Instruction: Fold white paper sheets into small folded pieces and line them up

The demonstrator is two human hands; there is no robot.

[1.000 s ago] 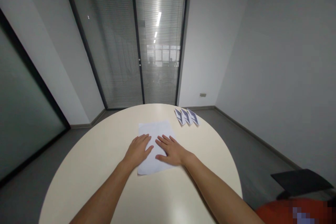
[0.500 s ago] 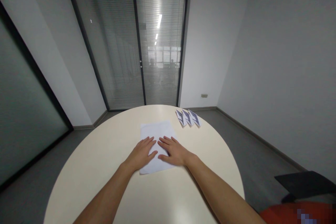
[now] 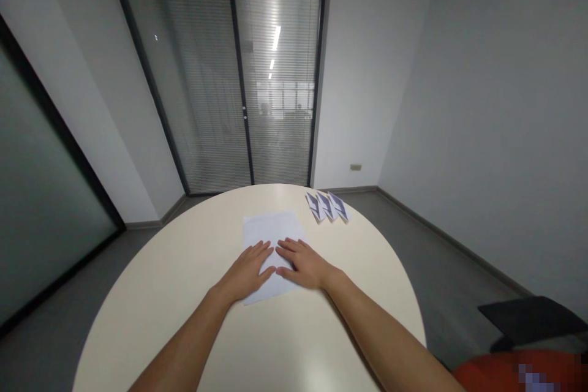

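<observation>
A white sheet of paper (image 3: 272, 229) lies flat on the round cream table (image 3: 174, 294). My left hand (image 3: 245, 272) rests palm down on the sheet's near left part, fingers stretched out. My right hand (image 3: 303, 263) lies flat on the near right part, fingers spread toward the left hand. The two hands almost touch at the fingertips. Neither hand grips anything. The hands hide the near part of the sheet.
Three small folded paper pieces with blue-grey print (image 3: 327, 206) lie in a row at the table's far right edge. Glass doors with blinds (image 3: 239, 86) stand behind the table. A dark chair part (image 3: 533, 315) and something orange-red (image 3: 505, 373) sit at the lower right.
Both hands have drawn slightly closer together on the sheet. The paper has stayed flat in about the same spot.
</observation>
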